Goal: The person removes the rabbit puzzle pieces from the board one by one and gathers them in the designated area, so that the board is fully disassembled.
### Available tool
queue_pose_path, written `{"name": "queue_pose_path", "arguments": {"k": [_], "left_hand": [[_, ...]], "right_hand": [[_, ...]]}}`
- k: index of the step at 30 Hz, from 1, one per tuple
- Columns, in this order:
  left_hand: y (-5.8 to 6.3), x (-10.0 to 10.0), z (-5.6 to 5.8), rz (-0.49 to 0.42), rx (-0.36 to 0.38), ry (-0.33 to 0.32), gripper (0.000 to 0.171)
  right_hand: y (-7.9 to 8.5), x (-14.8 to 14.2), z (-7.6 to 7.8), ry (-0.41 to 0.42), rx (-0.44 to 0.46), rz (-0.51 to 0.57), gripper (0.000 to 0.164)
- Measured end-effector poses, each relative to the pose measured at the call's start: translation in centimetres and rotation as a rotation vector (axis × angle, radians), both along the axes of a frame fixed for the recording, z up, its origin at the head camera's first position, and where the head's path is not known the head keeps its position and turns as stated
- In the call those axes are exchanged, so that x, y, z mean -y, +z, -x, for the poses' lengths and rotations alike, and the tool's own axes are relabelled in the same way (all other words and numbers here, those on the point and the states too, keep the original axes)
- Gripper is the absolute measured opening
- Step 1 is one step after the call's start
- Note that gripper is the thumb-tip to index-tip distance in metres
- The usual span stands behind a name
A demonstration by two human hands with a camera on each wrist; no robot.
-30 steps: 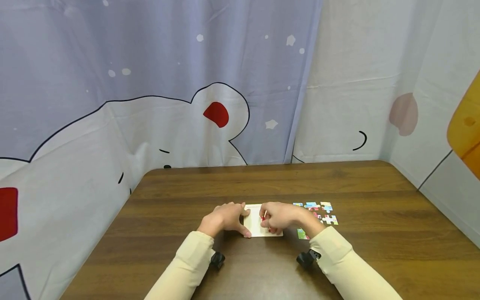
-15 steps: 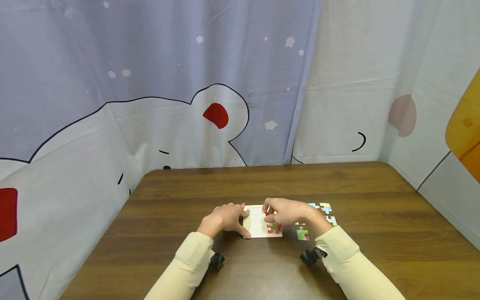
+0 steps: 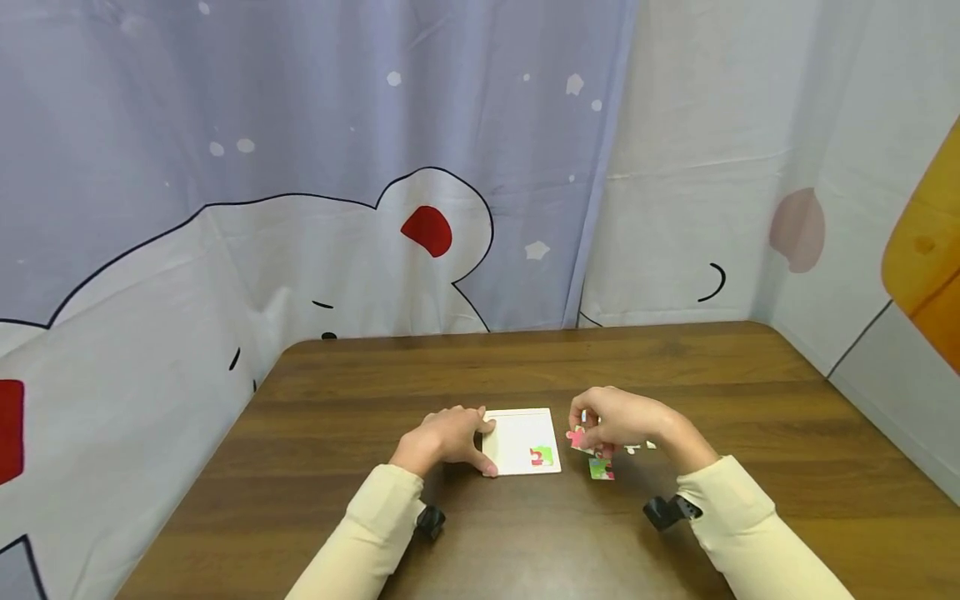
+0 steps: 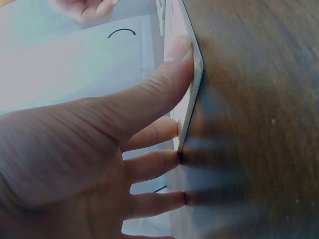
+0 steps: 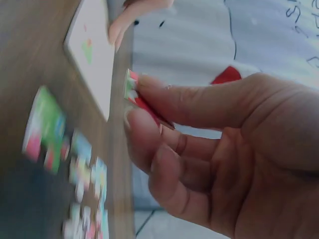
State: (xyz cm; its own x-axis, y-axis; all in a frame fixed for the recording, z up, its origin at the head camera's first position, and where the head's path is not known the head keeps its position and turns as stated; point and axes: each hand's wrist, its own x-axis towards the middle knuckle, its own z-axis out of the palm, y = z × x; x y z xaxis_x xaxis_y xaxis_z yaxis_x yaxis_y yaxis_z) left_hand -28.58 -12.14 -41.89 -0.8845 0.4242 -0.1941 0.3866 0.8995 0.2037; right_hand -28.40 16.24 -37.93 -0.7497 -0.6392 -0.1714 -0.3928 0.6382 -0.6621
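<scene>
A square white puzzle board (image 3: pixel 504 429) lies on the table, bearing one green and pink puzzle piece (image 3: pixel 542 456) near its front right corner. My left hand (image 3: pixel 442 442) rests at the board's left side. Its thumb (image 4: pixel 177 64) presses on the top and its straight fingers reach to the edge. My right hand (image 3: pixel 622 415) is raised just right of the board, pinching a jigsaw puzzle piece (image 5: pixel 138 95) of red, pink and green between thumb and fingers. Below that hand lies a green puzzle piece (image 3: pixel 602 470).
Several loose puzzle pieces (image 5: pixel 79 169) lie on the brown wooden table (image 3: pixel 360 383) right of the board, partly hidden by my right hand in the head view. A printed curtain (image 3: pixel 337 267) hangs behind the table.
My right hand has moved right, off the board, with the pinched puzzle piece, uncovering the board's right side and the piece on it. My left hand has stayed at the board.
</scene>
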Motion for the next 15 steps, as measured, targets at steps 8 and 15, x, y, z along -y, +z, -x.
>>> {"name": "queue_pose_path", "arguments": {"k": [8,15], "left_hand": [[0.1,-0.1,0.0,-0.008,0.007,0.001,0.082],[0.1,-0.2,-0.1,-0.002,0.005,-0.003,0.082]], "right_hand": [[-0.3,-5.0,-0.4,-0.025,-0.029,-0.012,0.021],[-1.4,-6.9,-1.1,-0.125,0.066,0.004,0.01]]}}
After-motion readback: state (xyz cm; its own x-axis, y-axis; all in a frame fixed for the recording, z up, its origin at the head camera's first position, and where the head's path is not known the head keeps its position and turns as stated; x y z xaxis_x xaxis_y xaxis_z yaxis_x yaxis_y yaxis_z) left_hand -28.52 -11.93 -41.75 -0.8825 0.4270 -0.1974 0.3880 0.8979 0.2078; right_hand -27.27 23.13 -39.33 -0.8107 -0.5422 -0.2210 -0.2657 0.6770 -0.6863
